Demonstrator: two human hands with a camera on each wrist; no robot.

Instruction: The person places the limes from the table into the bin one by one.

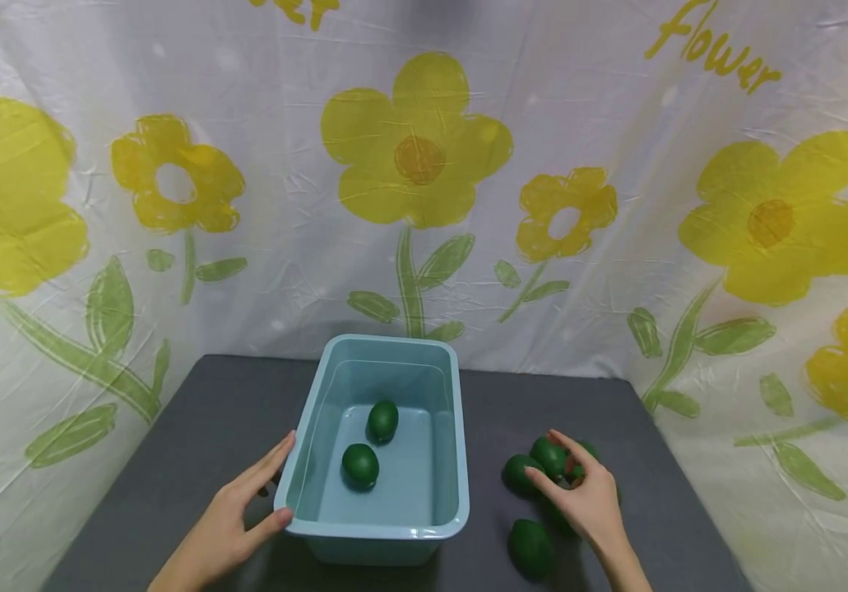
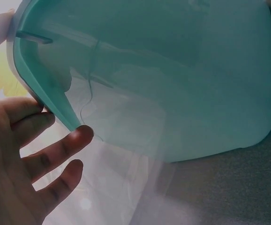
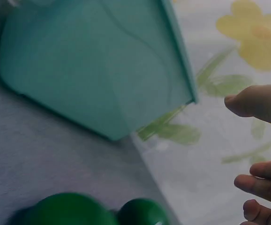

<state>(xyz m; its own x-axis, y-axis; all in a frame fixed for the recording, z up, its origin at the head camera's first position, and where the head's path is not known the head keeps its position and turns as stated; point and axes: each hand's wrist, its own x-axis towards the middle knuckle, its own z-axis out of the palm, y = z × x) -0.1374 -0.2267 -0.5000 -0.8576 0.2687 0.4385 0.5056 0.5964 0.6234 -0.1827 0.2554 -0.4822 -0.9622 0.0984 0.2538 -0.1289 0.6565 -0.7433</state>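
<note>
A light blue plastic basin (image 1: 464, 460) stands on the table with two dark green, avocado-like fruits inside, one fruit (image 1: 382, 421) behind the other (image 1: 360, 466). My left hand (image 1: 234, 510) touches the basin's near left rim with thumb and fingertips, fingers fairly straight and spread. To the right of the basin, my right hand (image 1: 579, 501) hovers over a cluster of the same fruits, thumb and fingers parted around its top. A fruit (image 1: 520, 475) lies by the thumb, another (image 1: 548, 457) just behind. Some of the cluster is hidden under the hand.
Nearer the front, one green fruit (image 1: 530, 549) lies a little apart from the cluster. The dark grey tabletop (image 1: 194, 427) ends at a white cloth backdrop (image 1: 275, 271) printed with yellow flowers, which hangs behind and along both sides.
</note>
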